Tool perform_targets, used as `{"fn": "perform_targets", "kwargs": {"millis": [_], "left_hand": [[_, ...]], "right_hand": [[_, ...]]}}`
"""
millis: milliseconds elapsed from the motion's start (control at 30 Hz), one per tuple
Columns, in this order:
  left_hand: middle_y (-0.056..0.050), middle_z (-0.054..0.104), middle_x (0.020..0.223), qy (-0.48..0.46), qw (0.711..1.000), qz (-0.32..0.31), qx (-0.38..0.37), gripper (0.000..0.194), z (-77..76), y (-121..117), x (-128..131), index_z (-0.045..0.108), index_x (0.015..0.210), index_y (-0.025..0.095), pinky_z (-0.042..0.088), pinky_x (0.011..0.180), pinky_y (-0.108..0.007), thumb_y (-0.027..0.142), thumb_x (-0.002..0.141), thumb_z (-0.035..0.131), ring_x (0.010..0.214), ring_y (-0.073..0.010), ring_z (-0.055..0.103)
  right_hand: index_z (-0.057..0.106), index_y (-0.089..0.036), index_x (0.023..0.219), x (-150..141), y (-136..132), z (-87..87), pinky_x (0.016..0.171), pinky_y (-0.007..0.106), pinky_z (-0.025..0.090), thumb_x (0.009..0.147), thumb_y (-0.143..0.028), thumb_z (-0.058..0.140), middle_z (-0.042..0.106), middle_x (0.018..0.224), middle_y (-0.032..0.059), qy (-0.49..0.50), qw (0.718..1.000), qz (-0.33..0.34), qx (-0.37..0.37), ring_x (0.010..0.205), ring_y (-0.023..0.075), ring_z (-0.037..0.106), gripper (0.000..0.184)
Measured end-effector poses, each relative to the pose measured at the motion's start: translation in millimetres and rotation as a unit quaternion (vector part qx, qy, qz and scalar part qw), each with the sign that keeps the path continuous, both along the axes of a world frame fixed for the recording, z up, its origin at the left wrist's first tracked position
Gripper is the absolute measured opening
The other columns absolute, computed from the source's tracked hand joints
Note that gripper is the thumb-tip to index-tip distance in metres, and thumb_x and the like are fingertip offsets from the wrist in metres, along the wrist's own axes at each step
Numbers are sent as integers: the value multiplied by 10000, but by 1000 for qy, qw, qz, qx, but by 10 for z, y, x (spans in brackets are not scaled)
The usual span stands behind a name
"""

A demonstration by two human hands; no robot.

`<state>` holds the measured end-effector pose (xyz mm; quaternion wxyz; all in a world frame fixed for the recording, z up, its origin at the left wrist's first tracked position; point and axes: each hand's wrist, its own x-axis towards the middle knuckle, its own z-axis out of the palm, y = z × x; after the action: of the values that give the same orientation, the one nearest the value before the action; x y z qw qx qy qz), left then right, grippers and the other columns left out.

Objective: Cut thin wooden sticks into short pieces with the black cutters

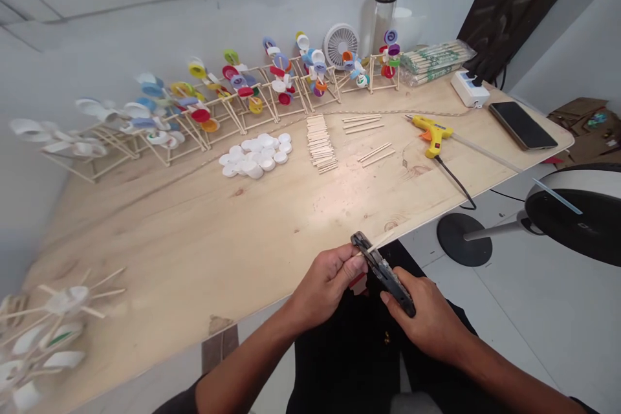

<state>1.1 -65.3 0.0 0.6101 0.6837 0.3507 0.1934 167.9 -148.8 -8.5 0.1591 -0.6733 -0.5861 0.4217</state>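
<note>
Left hand: closed in a firm pinch on a thin wooden stick, right up against the tool's head.
Right hand: wrapped round the handles of the black cutting pliers, fingers shut, tool slanting across my front.
Stick: held out past the pliers' head, above my dark trousers and off the table edge (exactly where it meets the blades, my fingers and the tool hide).
On the table: a pine tabletop with a heap of white bottle caps, a stack of short cut sticks, and a yellow glue gun.
Further back: a row of stick frames with coloured caps, a bagged bundle of sticks, a power strip, and a phone.
</note>
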Motion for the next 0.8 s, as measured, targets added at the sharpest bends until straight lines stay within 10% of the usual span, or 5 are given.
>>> {"fn": "perform_targets", "kwargs": {"millis": [133, 400, 667, 800], "left_hand": [[18, 510, 575, 118, 970, 64, 201, 276, -151, -55, 43, 527, 798, 158, 367, 488, -200, 288, 907, 310, 491, -91, 462], [13, 505, 553, 239, 776, 141, 567, 208, -353, -107, 116, 550, 955, 115, 327, 454, -224, 102, 853, 369, 467, -105, 465], [22, 470, 529, 197, 771, 130, 591, 181, -293, -98, 117, 531, 947, 114, 274, 441, -233, 104, 849, 380, 451, -98, 422], [23, 483, 550, 135, 831, 117, 527, 153, -243, -118, 126, 502, 945, 121, 305, 451, -208, 109, 853, 380, 458, -91, 427]], "right_hand": [[489, -200, 702, -30, 34, -91, 512, 226, 328, 822, -278, 448, 565, 591, -14, 7, 1000, -13, -11, 532, 136, 512, 149], [448, -202, 694, -34, 74, -124, 540, 222, 357, 818, -270, 467, 549, 627, -21, 52, 998, -22, -20, 575, 129, 500, 142], [436, -211, 734, 16, 41, -17, 532, 233, 348, 826, -265, 454, 578, 643, -19, 25, 1000, -11, -15, 573, 136, 532, 108], [444, -218, 766, 41, 20, 5, 537, 228, 351, 820, -239, 447, 587, 664, -28, 27, 1000, -5, 10, 589, 136, 544, 59]]}}
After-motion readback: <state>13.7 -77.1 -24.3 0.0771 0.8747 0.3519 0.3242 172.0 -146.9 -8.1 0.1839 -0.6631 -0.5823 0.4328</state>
